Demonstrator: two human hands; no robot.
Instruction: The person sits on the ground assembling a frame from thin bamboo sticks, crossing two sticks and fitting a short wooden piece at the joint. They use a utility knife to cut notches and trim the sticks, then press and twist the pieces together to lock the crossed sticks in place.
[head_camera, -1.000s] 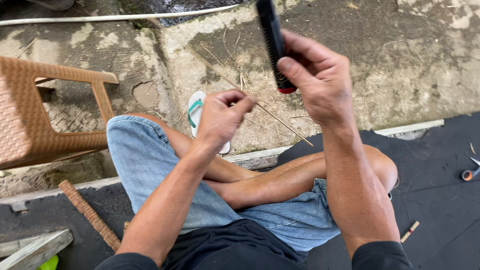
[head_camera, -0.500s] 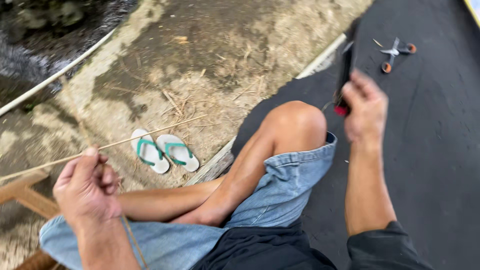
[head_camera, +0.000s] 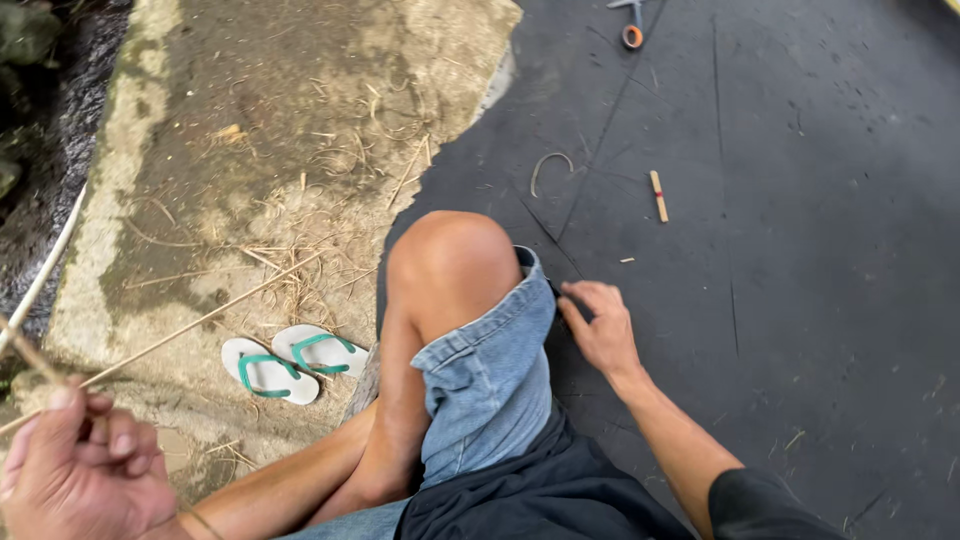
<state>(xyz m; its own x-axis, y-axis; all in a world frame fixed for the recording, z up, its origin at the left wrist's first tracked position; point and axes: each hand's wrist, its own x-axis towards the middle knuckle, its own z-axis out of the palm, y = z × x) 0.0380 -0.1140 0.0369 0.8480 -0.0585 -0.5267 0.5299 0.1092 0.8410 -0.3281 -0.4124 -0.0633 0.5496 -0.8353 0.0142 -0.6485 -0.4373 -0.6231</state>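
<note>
Your left hand (head_camera: 85, 470) sits at the lower left corner of the view, fingers curled tight and pinching a thin bamboo strip (head_camera: 190, 325). The strip runs up and to the right from your fingertips, across the bare concrete (head_camera: 250, 110), and ends near the frayed edge of the black mat (head_camera: 800, 300). Keep that pinch close to the strip's end and hold it low, so the long free length does not whip or snag on the dry fibres scattered over the concrete.

Your right hand (head_camera: 600, 330) rests down on the mat just beside your raised knee (head_camera: 455, 265), fingers bent against the dark surface at the hem of the denim shorts (head_camera: 490, 380). It may be closing on something dark there, but the view does not settle it. Feel for the thing rather than look, and get a firm grip before lifting.

A pair of white sandals with green straps (head_camera: 290, 362) lies on the concrete just under the strip. A short bamboo offcut (head_camera: 658, 195) lies further out on the mat, and orange-handled scissors (head_camera: 628, 22) sit at its far edge.
</note>
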